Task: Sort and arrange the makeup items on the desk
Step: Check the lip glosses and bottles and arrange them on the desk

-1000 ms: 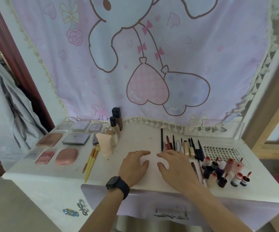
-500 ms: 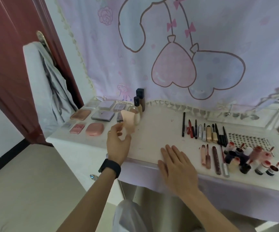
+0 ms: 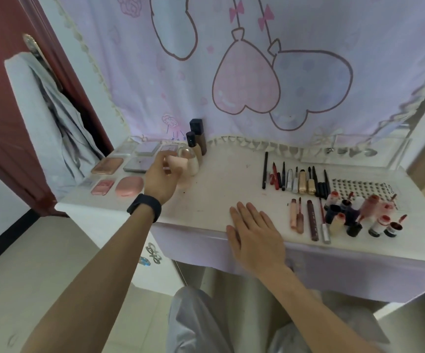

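My left hand [image 3: 160, 177], with a black watch on its wrist, reaches to the left part of the white desk [image 3: 221, 174], fingers closed around a peach makeup sponge [image 3: 178, 163]. The sponge stands beside a clear-capped bottle [image 3: 189, 161] and two dark-capped foundation bottles [image 3: 199, 140]. My right hand [image 3: 254, 231] lies flat and empty at the desk's front edge. Several palettes [image 3: 107, 166] and a pink compact [image 3: 129, 186] lie at the far left. A row of pencils and tubes [image 3: 297, 177], lip glosses [image 3: 308, 220] and small bottles [image 3: 359, 215] fill the right side.
A sheet of small dark studs [image 3: 359, 186] lies at the right rear. A pink cartoon cloth [image 3: 244, 72] hangs behind the desk. A red door [image 3: 0, 98] with a grey garment [image 3: 48, 118] hung on it stands close on the left.
The view has swung left and down. My left hand left the desk's middle, went to the sponge and closed on it. My right hand slid back to the front edge.
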Demonstrator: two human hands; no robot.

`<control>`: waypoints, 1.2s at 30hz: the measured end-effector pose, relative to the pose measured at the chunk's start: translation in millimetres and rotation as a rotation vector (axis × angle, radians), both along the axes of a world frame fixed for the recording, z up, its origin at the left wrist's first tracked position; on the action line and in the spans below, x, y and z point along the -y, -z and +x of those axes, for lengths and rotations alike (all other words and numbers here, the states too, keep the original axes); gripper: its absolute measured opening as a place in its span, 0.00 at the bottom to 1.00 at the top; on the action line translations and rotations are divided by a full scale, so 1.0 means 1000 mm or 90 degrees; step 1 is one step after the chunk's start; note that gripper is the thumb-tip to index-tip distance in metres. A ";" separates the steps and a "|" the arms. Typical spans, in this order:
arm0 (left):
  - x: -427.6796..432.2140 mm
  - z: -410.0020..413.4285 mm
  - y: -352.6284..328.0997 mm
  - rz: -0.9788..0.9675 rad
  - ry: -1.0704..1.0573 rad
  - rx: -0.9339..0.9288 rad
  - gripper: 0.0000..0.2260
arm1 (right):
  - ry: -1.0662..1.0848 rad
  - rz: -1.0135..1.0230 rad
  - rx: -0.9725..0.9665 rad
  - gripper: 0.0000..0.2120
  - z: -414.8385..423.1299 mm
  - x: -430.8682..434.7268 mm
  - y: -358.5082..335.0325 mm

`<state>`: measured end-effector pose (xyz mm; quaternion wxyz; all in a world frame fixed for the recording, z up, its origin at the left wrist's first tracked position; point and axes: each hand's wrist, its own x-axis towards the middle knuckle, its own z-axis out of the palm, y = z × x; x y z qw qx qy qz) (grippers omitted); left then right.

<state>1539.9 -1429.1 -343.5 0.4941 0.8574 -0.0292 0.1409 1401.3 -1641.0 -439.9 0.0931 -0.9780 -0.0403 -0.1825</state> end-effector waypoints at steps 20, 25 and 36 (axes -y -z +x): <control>0.078 -0.106 0.031 -0.592 0.096 -0.245 0.12 | -0.013 0.768 -0.121 0.14 0.000 0.019 -0.047; 0.074 -0.095 0.041 0.037 0.068 0.143 0.23 | 0.021 0.842 -0.182 0.16 0.029 0.024 -0.059; 0.055 -0.055 0.058 0.341 0.198 0.282 0.18 | -0.019 0.762 -0.112 0.14 0.038 0.021 -0.047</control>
